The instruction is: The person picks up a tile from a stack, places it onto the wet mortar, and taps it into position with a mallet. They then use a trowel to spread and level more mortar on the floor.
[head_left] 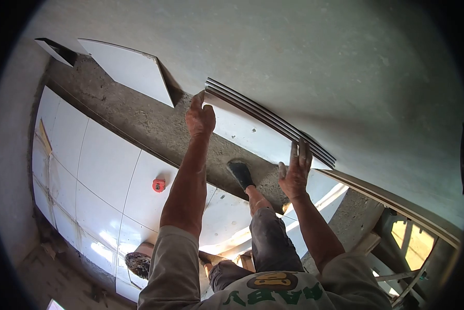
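Observation:
Several large white tiles stand in a stack (258, 126) leaning against the wall, their dark edges facing up. My left hand (200, 114) is closed on the left edge of the front tile, near its upper corner. Toward the right end of the stack, my right hand (297, 168) rests with fingers stretched over the upper edges and thumb spread apart at the front face. The tile covers part of what the left fingers touch. One bare-looking strip of rough concrete (221, 150) runs below the stack, where my dark-shod foot (240, 173) stands.
A red tape measure (159, 185) lies on the laid white floor tiles (103, 155). Other tiles (123, 64) lean on the wall at the far left. A bucket (140, 258) with a crusted rim stands near my left arm. Wooden pieces and a doorway frame (397, 212) are at right.

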Demonstrator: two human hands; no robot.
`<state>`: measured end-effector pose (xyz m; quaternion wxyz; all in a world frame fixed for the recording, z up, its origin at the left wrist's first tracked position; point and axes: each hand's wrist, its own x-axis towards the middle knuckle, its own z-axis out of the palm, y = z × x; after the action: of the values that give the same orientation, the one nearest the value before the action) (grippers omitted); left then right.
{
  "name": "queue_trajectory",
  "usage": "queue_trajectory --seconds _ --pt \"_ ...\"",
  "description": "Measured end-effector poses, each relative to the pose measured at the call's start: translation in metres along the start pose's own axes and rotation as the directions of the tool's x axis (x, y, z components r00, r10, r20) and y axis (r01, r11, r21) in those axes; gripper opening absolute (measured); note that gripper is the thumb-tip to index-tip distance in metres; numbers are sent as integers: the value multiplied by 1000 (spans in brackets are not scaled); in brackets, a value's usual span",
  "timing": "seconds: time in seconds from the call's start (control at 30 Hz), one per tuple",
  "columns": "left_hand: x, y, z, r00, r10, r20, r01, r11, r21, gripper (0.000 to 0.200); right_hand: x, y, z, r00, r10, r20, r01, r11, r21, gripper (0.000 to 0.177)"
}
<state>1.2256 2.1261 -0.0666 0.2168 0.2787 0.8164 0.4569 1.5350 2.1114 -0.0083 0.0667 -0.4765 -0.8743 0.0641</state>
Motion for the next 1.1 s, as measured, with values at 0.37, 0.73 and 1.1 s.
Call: queue_trajectory --seconds 0.37,0.73,1.1 --pt "-21 -4 -17 997 -53 -52 55 998 23 35 5 -36 -8 995 56 84 -45 991 -125 81" --pt "-71 -34 -70 984 -157 83 162 985 -60 52 102 -54 10 679 -142 720 269 961 -65 44" --pt "-372 -220 -303 781 -560 -277 411 794 -448 43 76 -73 10 702 -318 637 454 889 -57 38"
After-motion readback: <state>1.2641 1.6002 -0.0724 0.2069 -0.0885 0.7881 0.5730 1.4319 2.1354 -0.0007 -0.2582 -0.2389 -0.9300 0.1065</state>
